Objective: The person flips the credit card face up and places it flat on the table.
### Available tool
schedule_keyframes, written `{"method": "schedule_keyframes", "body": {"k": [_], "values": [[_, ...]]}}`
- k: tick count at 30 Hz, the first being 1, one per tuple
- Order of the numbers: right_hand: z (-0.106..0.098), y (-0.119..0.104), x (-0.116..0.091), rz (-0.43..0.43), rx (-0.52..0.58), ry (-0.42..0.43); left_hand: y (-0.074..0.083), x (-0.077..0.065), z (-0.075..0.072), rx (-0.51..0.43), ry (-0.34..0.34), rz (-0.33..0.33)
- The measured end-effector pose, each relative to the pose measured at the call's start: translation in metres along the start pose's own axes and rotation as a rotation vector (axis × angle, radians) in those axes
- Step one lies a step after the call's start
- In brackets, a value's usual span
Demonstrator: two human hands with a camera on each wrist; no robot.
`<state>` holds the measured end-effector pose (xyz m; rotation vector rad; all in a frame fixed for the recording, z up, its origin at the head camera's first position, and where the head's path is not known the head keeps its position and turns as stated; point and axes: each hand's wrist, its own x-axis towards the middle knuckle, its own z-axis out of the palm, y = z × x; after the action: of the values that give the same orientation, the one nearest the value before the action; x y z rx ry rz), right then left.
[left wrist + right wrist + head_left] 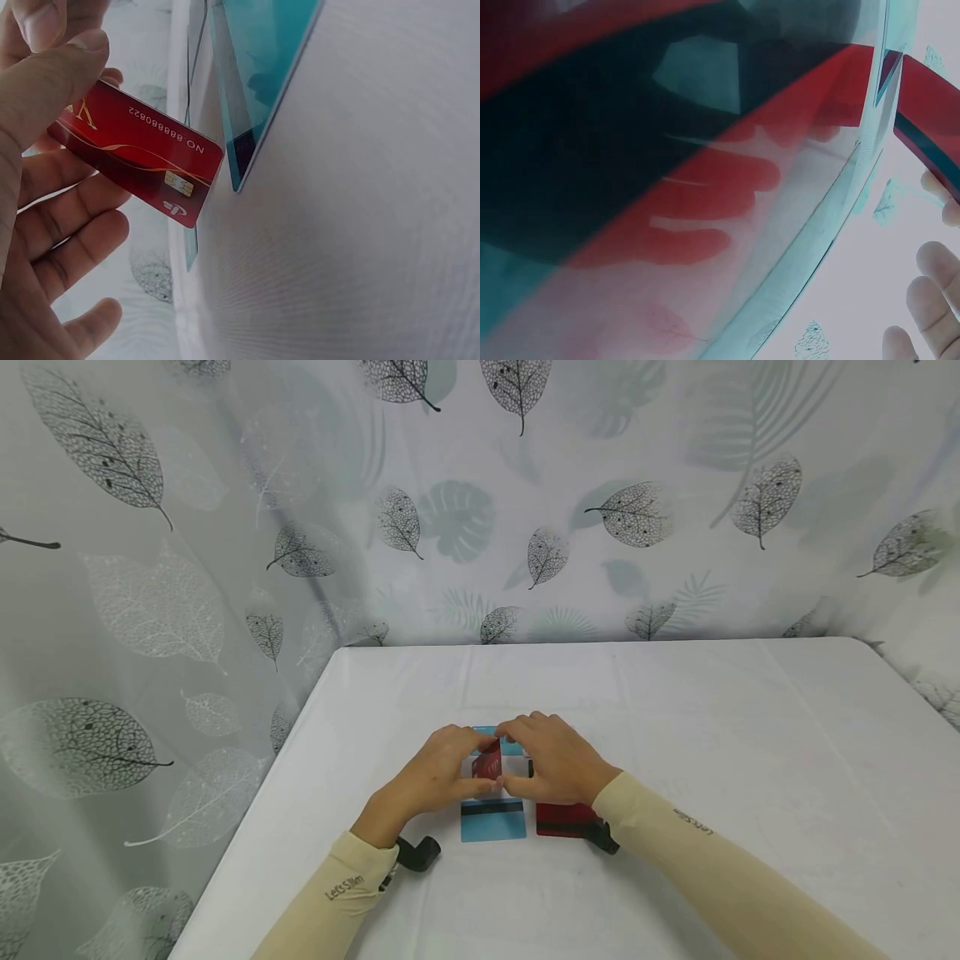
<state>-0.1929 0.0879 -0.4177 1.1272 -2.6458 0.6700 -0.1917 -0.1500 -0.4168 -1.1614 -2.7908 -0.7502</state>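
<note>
Both hands meet over the table around a red bank card (487,763), held raised on a slant. My left hand (435,768) grips its left side with thumb and fingers. The right hand (562,764) has its thumb and index finger curved in at the card's right edge, pinching there. In the left wrist view the red card (154,154) shows a gold chip, gold lines and a printed number. Just in front of the hands lies a light blue card (492,830) with a dark stripe. Beyond the fingertips, another blue card (483,729) is partly hidden.
A second red card (562,814) with a dark stripe lies under the right wrist. Black wrist cameras (418,853) sit below both wrists. The white table (712,735) ends at a leaf-print curtain (547,560) behind and on the left.
</note>
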Motion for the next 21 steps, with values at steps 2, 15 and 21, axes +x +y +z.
{"method": "schedule_keyframes", "body": {"k": [2, 15, 21], "values": [[-0.0006, -0.0002, -0.0003, 0.002, -0.004, -0.004, 0.0002, 0.0004, 0.0005, 0.012, -0.007, 0.000], [-0.0022, -0.0003, -0.0027, 0.044, -0.028, -0.048, 0.0021, 0.0015, 0.0036, 0.027, -0.054, -0.058], [-0.0027, 0.0010, -0.0049, 0.071, -0.012, -0.049, 0.0003, -0.0005, 0.0028, 0.019, -0.086, -0.101]]}}
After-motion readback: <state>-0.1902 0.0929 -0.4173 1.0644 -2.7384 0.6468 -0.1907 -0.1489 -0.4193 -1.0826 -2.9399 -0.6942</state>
